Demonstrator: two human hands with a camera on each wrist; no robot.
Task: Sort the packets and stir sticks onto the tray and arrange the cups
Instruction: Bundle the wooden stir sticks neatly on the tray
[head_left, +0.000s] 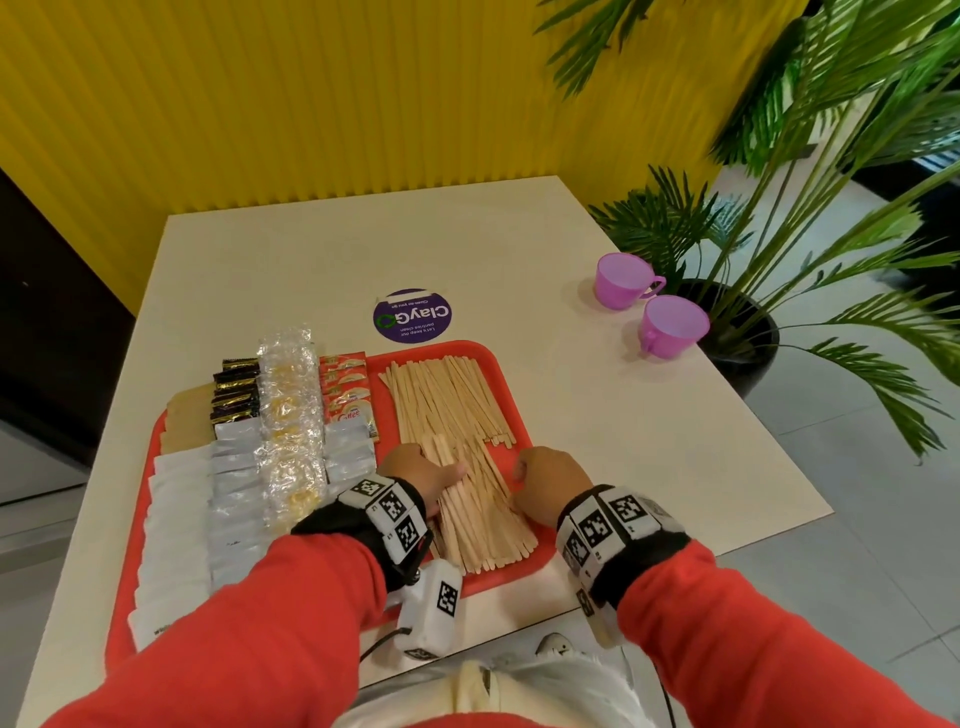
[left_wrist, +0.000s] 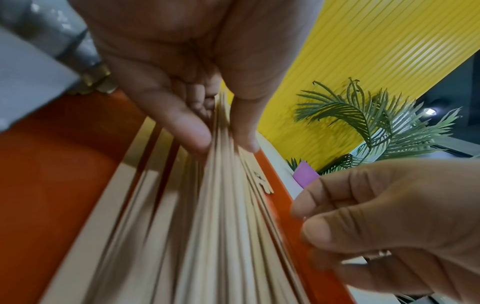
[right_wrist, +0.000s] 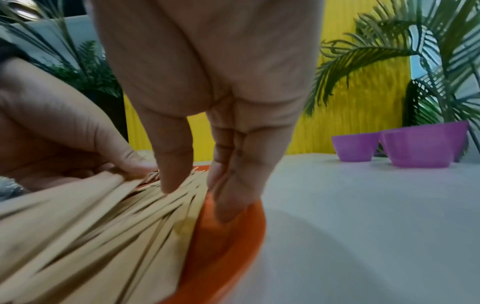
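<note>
A red tray (head_left: 511, 395) holds rows of packets (head_left: 234, 483) on its left half and wooden stir sticks on its right half. One fan of sticks (head_left: 447, 400) lies at the far end. A second pile (head_left: 483, 519) lies near me. My left hand (head_left: 441, 470) pinches this near pile (left_wrist: 207, 236) between thumb and fingers (left_wrist: 197, 139). My right hand (head_left: 524, 470) stands at the tray's right rim (right_wrist: 228, 246), fingers (right_wrist: 231, 201) pointing down, touching the pile's edge (right_wrist: 91, 226). Two purple cups (head_left: 621, 280) (head_left: 672, 325) stand upright off the tray at the table's far right.
A round purple sticker (head_left: 413, 316) lies on the table behind the tray. A potted palm (head_left: 779, 234) leans over the table's right edge beside the cups (right_wrist: 423, 146). A yellow ribbed wall (head_left: 311, 104) closes the far side. Bare tabletop (head_left: 649, 441) lies right of the tray.
</note>
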